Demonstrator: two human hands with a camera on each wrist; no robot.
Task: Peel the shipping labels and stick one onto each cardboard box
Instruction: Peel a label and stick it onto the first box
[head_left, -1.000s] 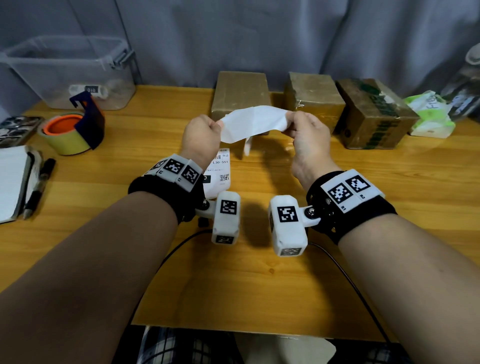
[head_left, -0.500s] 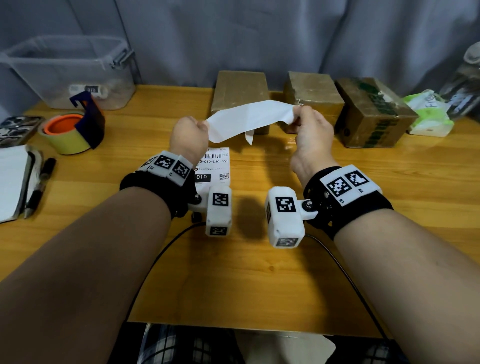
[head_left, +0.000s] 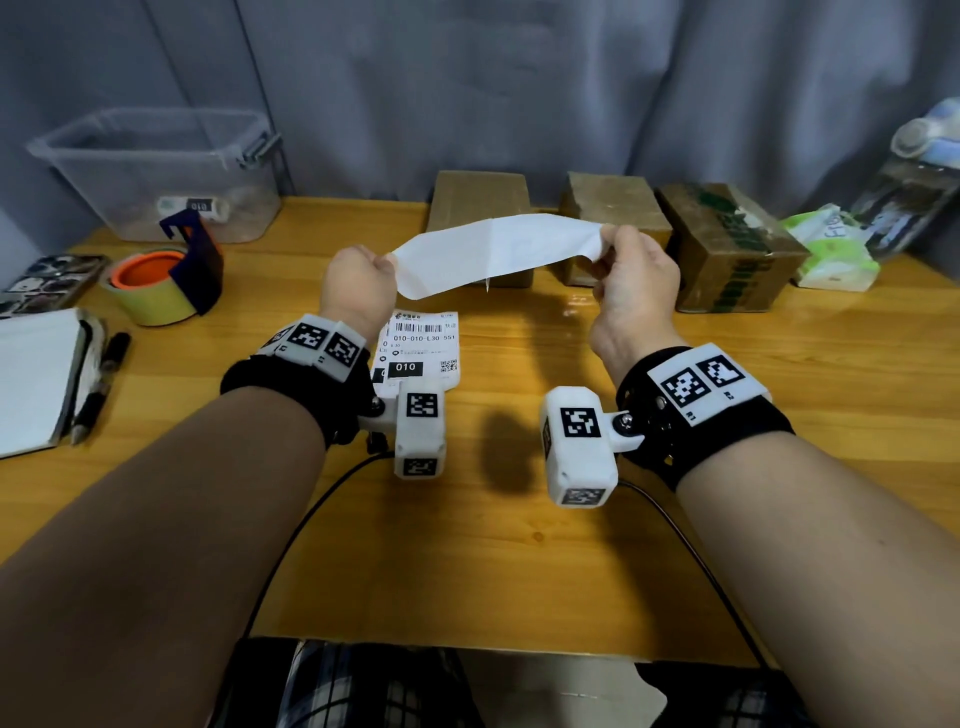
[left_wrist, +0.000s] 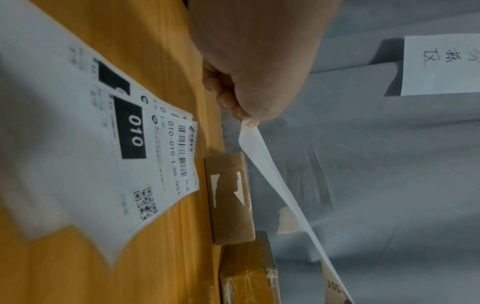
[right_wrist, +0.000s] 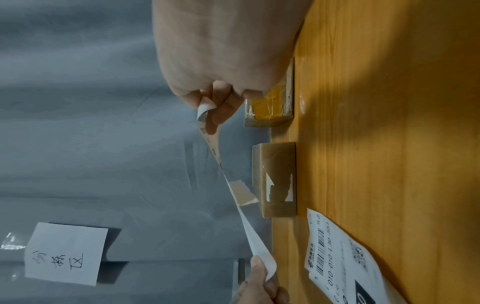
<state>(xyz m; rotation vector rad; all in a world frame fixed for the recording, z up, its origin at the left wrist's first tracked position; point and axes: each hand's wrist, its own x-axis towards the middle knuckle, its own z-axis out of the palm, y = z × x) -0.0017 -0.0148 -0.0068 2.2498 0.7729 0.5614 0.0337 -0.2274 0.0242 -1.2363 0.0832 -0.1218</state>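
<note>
Now the table (head_left: 519, 545) carried the whole job, and the landmark on it was the leftmost cardboard box (head_left: 480, 200) at its far edge. Two more cardboard boxes (head_left: 613, 208) stood in a row to that box's right. None of the three tops showed a fresh label, so I judged the sticking not yet begun.

The shipping label (head_left: 498, 249) hung in the air just in front of the leftmost box, stretched nearly flat. A second earlier it had been a crumpled, sagging bow held close between the hands; half a second earlier it was already longer. The hands had drawn apart since then and pulled it taut, and both had risen a little toward the box.

The left hand (head_left: 358, 280) pinched the label's left end, in front of the box and to its left, fingers curled tight round the edge. The right hand (head_left: 636, 270) pinched the right end, to the box's right, thumb and fingers closed on a curled corner. So each grip was pressed on paper, neither spread.

That suggested the label had come free of its backing, or nearly so; whether any backing still clung I could not tell.

A stack of printed labels (head_left: 423, 348) lay flat on the table, nearer the person than the box.
</note>
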